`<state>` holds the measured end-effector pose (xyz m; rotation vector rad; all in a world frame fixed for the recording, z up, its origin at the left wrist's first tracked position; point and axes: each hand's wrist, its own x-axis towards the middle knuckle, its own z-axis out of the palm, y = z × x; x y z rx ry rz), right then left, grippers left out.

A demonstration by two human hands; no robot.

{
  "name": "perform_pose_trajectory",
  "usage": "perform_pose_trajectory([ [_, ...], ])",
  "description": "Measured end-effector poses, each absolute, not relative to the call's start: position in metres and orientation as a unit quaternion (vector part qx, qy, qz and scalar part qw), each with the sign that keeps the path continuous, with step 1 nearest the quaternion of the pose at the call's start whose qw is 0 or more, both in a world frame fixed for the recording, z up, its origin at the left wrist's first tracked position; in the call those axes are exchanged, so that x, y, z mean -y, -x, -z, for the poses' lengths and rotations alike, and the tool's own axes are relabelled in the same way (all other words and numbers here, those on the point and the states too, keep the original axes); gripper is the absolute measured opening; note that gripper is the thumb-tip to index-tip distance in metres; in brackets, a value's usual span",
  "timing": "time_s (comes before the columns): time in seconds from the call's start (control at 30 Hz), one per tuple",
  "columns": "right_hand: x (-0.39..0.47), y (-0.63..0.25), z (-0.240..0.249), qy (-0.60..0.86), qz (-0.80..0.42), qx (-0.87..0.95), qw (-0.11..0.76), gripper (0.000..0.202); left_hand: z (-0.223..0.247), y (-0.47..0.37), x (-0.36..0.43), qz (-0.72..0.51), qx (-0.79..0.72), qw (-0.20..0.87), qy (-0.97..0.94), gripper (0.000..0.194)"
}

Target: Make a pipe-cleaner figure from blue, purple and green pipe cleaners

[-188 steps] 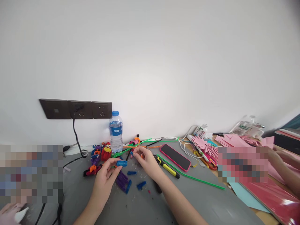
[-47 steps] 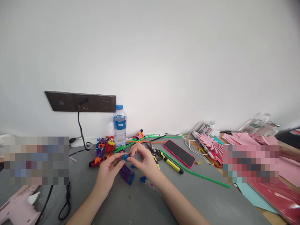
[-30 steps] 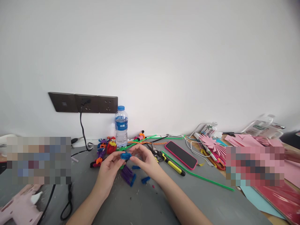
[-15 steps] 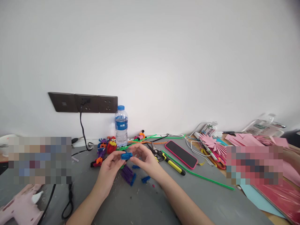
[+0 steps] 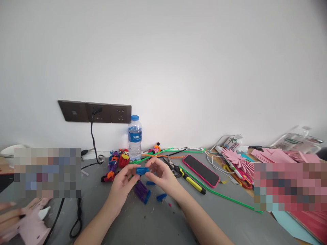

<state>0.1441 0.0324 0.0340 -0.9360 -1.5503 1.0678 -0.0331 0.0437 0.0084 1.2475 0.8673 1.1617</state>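
Note:
A small bundle of blue pipe cleaner (image 5: 142, 170) is held above the grey table between my two hands. My left hand (image 5: 124, 179) pinches its left end with thumb and forefinger. At the right end, the thumb and fingers of my right hand (image 5: 160, 174) close on it. Just below lies a purple pipe-cleaner piece (image 5: 141, 191) with a blue end. Two more blue pieces rest nearby, one a blue bundle (image 5: 161, 197) right of the purple piece. Behind my left hand stand pipe-cleaner figures, among them a red and yellow figure (image 5: 124, 158) and a purple and orange figure (image 5: 113, 161).
A water bottle (image 5: 135, 137) stands by the wall. Right of my hands lie yellow-handled pliers (image 5: 192, 182), a phone (image 5: 201, 170) and a long green pipe cleaner (image 5: 230, 199). Pink papers (image 5: 278, 157) cover the far right. At left, another person's hand (image 5: 9, 217) is at a pink glue gun (image 5: 33, 226).
The view has shifted slightly, so most things sit further right. Both my hands keep hold of the blue bundle, now turned a little. Another person's hand has appeared at the glue gun.

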Motion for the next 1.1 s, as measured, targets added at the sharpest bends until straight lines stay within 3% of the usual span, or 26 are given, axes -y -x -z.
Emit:
perform_pose_trajectory([
  [0.13,-0.033,-0.146,-0.035,0.408,-0.414,0.644,0.498,0.015,-0.012,0.032,-0.044,-0.507,-0.375,0.544,-0.554,0.036],
  [0.6,-0.033,-0.147,-0.034,0.428,-0.355,0.677,0.482,0.013,-0.005,0.036,-0.046,-0.523,-0.405,0.451,-0.599,0.020],
  [0.83,-0.034,-0.148,-0.031,0.409,-0.370,0.675,0.491,0.032,-0.004,0.033,-0.044,-0.547,-0.380,0.436,-0.605,0.018],
  [1.1,-0.033,-0.147,-0.035,0.428,-0.361,0.676,0.480,0.012,-0.002,0.036,-0.047,-0.536,-0.353,0.385,-0.664,0.013],
])
